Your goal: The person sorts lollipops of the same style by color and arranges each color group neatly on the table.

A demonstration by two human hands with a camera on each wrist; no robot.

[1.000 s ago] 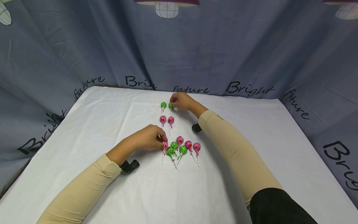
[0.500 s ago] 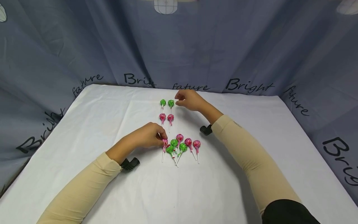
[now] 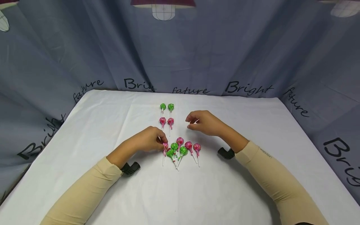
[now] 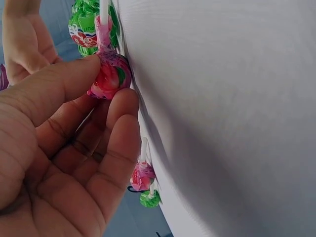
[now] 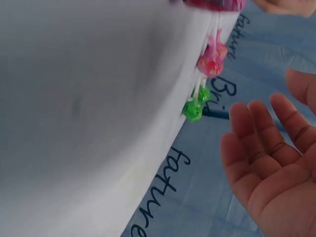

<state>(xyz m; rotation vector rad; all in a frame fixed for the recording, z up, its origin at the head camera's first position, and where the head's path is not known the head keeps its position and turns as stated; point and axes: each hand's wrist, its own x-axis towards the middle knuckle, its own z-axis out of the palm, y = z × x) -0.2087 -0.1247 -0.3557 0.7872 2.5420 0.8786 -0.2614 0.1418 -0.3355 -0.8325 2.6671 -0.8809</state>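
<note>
My left hand (image 3: pixel 149 138) pinches the wrapped head of a pink lollipop (image 4: pixel 109 78) between thumb and fingers, at the left end of a loose group. Its white stick points toward me. Beside it lie green lollipops (image 3: pixel 183 151) and more pink lollipops (image 3: pixel 197 147), some sticks crossing. My right hand (image 3: pixel 206 122) hovers over the cloth right of the back lollipops, holding nothing, fingers loosely bent in the right wrist view. Farther back, two green lollipops (image 3: pixel 171 107) lie side by side, with two pink lollipops (image 3: pixel 170 121) in line in front of them.
A white cloth (image 3: pixel 126 197) covers the table. Behind it hangs a grey-blue curtain (image 3: pixel 225 47) printed with lettering and lamps. Each wrist carries a black camera, the left wrist camera (image 3: pixel 130 168) and the right wrist camera (image 3: pixel 226 153), low over the cloth.
My right hand has let go of the back right green lollipop and drawn away to the right and toward me. My left hand has stayed on the pink lollipop.
</note>
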